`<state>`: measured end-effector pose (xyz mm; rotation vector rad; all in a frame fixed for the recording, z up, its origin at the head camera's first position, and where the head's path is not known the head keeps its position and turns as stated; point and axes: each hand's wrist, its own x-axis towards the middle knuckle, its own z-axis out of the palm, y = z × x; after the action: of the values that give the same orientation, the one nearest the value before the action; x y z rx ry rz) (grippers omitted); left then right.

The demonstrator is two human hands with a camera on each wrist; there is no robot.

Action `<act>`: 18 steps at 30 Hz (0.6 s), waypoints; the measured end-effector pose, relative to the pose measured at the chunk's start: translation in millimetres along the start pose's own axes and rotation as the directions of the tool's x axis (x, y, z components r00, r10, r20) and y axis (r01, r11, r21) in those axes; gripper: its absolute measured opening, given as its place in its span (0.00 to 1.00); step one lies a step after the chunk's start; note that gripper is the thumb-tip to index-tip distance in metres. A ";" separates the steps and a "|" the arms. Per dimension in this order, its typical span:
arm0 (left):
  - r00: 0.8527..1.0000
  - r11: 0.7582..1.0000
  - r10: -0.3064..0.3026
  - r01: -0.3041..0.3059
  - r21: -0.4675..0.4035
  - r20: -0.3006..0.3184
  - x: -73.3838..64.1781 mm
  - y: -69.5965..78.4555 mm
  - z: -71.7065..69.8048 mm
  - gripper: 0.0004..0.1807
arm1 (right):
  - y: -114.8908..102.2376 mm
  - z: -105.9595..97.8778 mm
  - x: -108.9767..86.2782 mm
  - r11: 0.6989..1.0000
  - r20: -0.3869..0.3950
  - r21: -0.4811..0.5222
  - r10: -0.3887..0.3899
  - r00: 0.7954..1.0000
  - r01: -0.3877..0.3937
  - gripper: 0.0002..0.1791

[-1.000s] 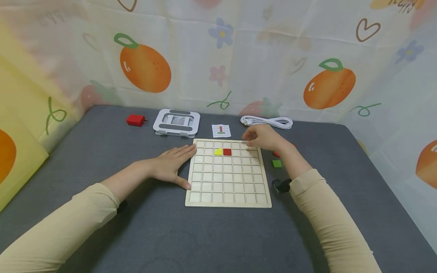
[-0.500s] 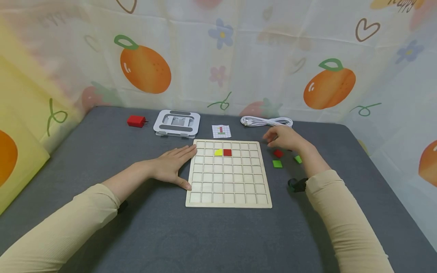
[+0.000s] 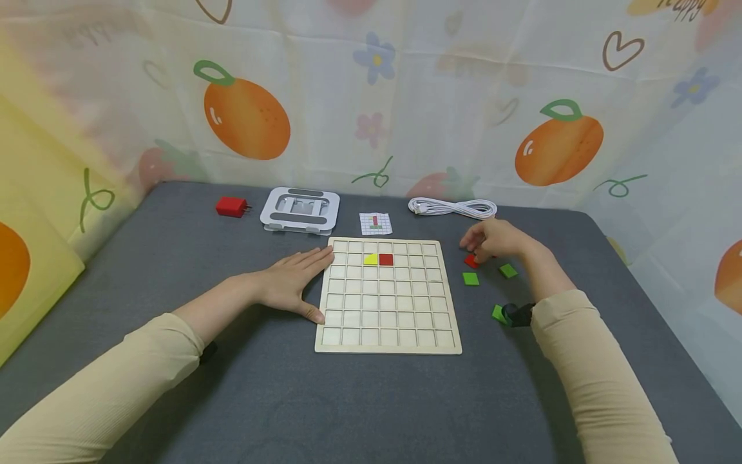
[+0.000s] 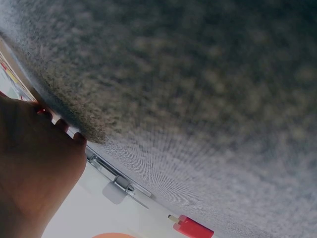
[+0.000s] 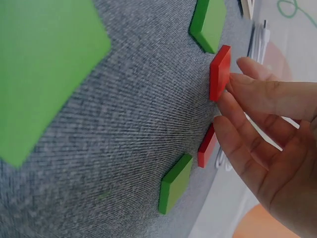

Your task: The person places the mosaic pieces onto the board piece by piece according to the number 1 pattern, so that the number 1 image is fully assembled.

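My left hand lies with straight, spread fingers against the left edge of a wooden grid board. Set in the board's upper rows are a yellow piece with a slanted side and a red square. To the right of the board, my right hand hovers with bent fingers over a red tile. In the right wrist view its fingertips are at that tile's edge, apparently without a pinch. A second red tile lies under the fingers there. Green tiles lie nearby.
Behind the board lies a small paper card with a coloured grid pattern. A folded grey-white stand, a red plug adapter and a coiled white cable line the table's back. A printed curtain hangs behind.
My right hand has moved right from the board's top right corner to the loose tiles, uncovering red and green ones. My left hand has stayed on the board's edge.
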<state>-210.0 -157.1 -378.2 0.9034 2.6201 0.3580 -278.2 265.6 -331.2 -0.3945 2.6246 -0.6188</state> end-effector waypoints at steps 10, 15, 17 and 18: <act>1.000 1.000 -0.003 0.003 0.003 0.001 0.1 0.0 0.0 0.67 | 3.5 3.6 0.5 0.999 0.029 0.019 0.030 0.999 -0.030 0.23; 1.000 1.000 -0.006 0.006 0.003 0.003 0.3 0.8 -0.2 0.67 | 4.0 4.0 0.4 0.999 0.028 -0.001 0.033 0.999 -0.033 0.23; 1.000 1.000 -0.006 0.006 0.001 0.002 0.1 1.2 -0.4 0.67 | 3.3 4.4 0.3 0.999 0.025 -0.012 0.030 0.999 -0.030 0.22; 1.000 1.000 -0.006 0.006 0.000 0.001 0.0 1.5 -0.6 0.67 | 3.1 4.7 0.6 0.999 0.022 -0.019 0.028 0.999 -0.028 0.22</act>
<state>-209.4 -156.0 -377.2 0.8946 2.6210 0.3559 -277.1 266.4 -336.6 -0.3675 2.6118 -0.5773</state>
